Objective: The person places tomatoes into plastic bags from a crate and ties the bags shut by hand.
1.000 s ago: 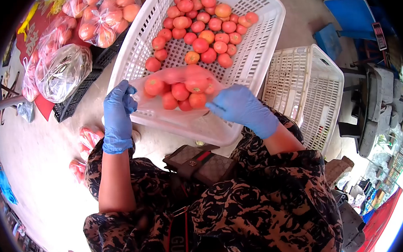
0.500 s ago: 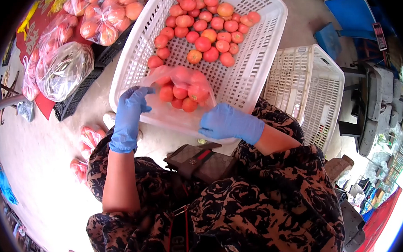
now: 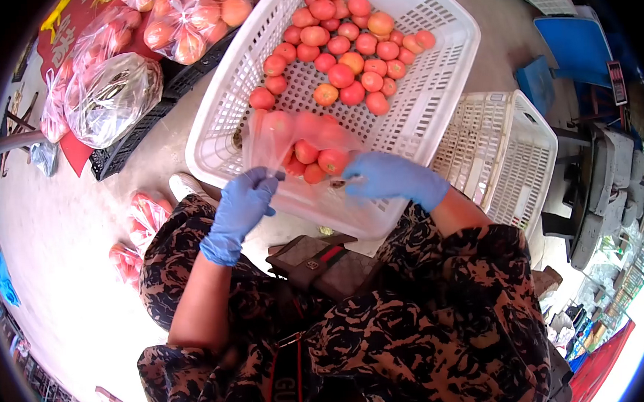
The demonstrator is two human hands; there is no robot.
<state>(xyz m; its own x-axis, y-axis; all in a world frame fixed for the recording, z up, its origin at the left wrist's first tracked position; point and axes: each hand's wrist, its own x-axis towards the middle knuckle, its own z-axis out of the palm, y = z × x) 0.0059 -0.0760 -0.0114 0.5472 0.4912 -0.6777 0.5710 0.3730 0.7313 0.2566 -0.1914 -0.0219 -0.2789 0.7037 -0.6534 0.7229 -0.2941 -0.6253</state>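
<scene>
A clear plastic bag (image 3: 296, 191) with several red tomatoes (image 3: 306, 152) inside rests over the near end of a white perforated crate (image 3: 450, 64). My left hand (image 3: 245, 206), in a blue glove, is closed on the bag's left edge. My right hand (image 3: 396, 178), gloved the same way, is beside the bagged tomatoes at the bag's right side. Its fingers are blurred, and whether they grip the plastic cannot be made out. Loose tomatoes (image 3: 349, 48), red with some orange, lie toward the far end of the crate.
A second white crate (image 3: 511, 156) stands to the right. Filled bags of tomatoes (image 3: 193, 24) sit on black crates (image 3: 165, 104) at upper left, with more bags (image 3: 146, 219) on the floor. A brown handbag (image 3: 322, 263) is at my lap. A blue chair (image 3: 570, 42) stands at upper right.
My left hand has moved right and toward me, still holding the bag's edge. My right hand has shifted up and right, its fist loosened. The crate appears further right in view.
</scene>
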